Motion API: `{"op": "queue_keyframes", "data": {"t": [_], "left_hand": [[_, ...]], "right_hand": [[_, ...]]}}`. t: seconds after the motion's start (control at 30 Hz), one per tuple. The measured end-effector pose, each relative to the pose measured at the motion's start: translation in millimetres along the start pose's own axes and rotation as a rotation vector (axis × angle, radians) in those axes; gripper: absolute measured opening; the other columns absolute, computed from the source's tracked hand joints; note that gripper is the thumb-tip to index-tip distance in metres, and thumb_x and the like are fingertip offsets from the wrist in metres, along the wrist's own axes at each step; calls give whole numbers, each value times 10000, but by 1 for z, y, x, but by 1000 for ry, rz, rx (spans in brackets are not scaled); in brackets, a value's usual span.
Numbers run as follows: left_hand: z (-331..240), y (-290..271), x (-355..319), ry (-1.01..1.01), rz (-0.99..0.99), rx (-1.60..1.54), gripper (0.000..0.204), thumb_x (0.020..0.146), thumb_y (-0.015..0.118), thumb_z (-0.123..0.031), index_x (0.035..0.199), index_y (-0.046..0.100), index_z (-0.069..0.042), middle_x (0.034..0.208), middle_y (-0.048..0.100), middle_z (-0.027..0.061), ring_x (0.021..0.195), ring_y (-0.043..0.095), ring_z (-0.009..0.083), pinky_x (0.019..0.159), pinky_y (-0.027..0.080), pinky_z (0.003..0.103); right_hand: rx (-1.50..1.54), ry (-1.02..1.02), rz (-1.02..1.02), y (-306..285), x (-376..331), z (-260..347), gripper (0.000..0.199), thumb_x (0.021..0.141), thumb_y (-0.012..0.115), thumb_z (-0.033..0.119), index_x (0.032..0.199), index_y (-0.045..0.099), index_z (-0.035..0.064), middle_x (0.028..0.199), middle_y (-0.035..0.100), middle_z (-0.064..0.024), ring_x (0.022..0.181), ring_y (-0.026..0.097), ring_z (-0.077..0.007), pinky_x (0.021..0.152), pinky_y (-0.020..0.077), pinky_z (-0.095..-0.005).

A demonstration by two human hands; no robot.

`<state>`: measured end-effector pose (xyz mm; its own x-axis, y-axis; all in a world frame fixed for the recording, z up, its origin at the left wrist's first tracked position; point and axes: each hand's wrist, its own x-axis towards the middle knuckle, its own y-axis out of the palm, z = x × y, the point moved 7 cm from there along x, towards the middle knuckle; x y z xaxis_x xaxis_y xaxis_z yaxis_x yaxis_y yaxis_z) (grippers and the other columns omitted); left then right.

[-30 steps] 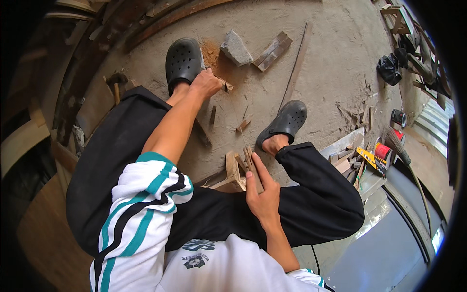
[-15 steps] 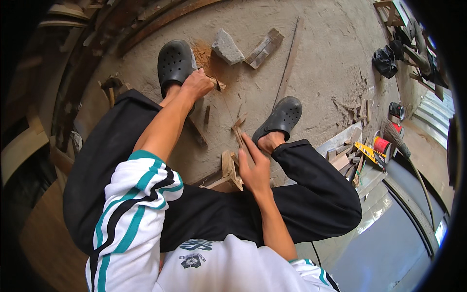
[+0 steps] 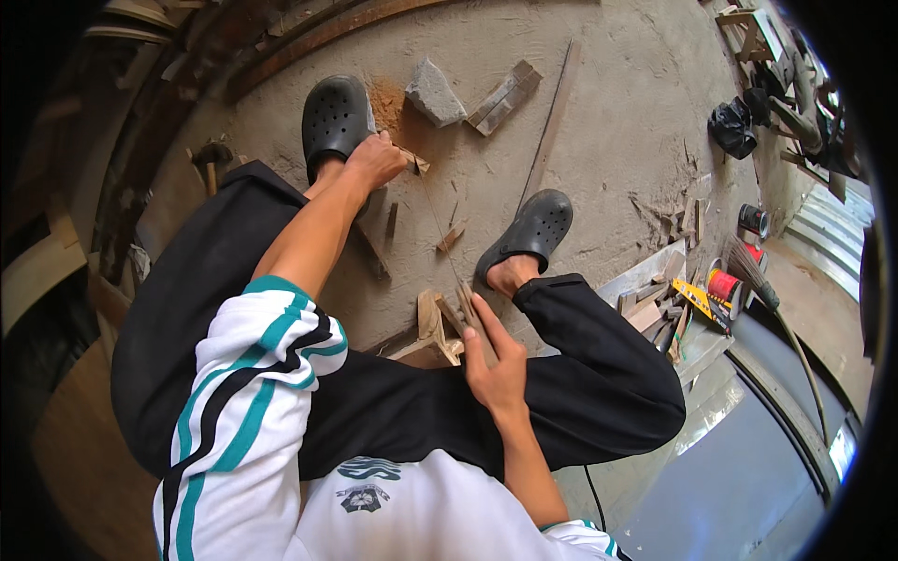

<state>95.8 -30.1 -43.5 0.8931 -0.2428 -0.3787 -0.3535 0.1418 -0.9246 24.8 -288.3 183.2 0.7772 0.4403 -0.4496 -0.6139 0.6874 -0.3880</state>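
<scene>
My left hand [image 3: 377, 161] is closed beside the black clog on my left foot. A short wooden piece [image 3: 413, 161] sticks out past its knuckles. Pointing forward between my knees, my right hand [image 3: 496, 360] grips a narrow wooden piece [image 3: 469, 304], with its index finger laid along the side. A thin line [image 3: 438, 217], like a wire or cord, runs between the two wooden pieces; how it is fastened is too small to tell. Under the line lies a small wood scrap [image 3: 450, 236].
Ahead on the concrete floor lie a grey stone block [image 3: 436, 93], a wooden block [image 3: 505, 97] and a long thin strip [image 3: 552, 122]. Wood offcuts [image 3: 430, 327] lie before my lap. At right are a yellow-handled saw [image 3: 702, 304], cans and a broom [image 3: 748, 266]. A hammer [image 3: 211, 161] rests at left.
My right hand has drawn back toward my body with its wooden piece, and more of the thin line shows. My left hand has stayed beside the left clog.
</scene>
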Motion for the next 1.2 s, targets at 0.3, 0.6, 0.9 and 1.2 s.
{"op": "queue_keyframes", "data": {"t": [0.3,0.6,0.9,1.2], "left_hand": [[1,-1,-2,-11,32,-1,174,795,595,-135,732,732,-49,844,725,133,897,675,284,679,546,349],[2,-3,-3,-18,-47,-9,169,794,597,-145,737,728,-55,786,720,114,879,671,283,655,542,350],[3,-4,-1,-34,-9,-11,177,802,597,-151,734,726,-50,792,721,113,875,672,285,657,547,349],[1,-10,-1,-34,-20,-21,173,808,592,-143,760,734,-57,794,721,108,878,674,275,645,547,352]], "right_hand": [[23,-23,4,0,-3,-6,405,916,566,96,1310,556,5,1155,665,-214,1081,653,-258,911,473,-318],[-2,-108,-59,7,9,-15,420,897,579,99,1315,571,67,1017,678,-248,848,711,-316,753,522,-337],[63,-62,-13,6,-11,-28,401,926,553,89,1321,557,24,1201,649,-200,1170,602,-226,979,430,-313],[-62,-230,-117,14,14,-30,425,894,590,96,1318,565,65,994,668,-262,865,711,-306,732,513,-318]]}}
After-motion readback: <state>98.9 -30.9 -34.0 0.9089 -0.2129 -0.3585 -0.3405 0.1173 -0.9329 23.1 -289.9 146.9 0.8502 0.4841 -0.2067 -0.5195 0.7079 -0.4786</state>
